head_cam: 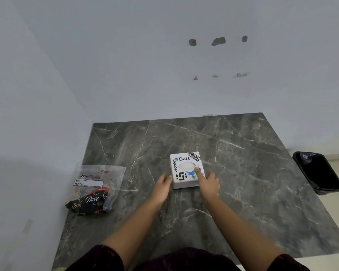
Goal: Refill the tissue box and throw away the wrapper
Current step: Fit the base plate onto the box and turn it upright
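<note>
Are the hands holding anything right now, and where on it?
The tissue box, resting on the table: left hand at its left side, right hand over the near right corner. No closed grip; it is not lifted.

Hiding part of the tissue box [186, 169] under the right hand [207, 182]; small print on the wrapper [94, 184] blurring.
</note>
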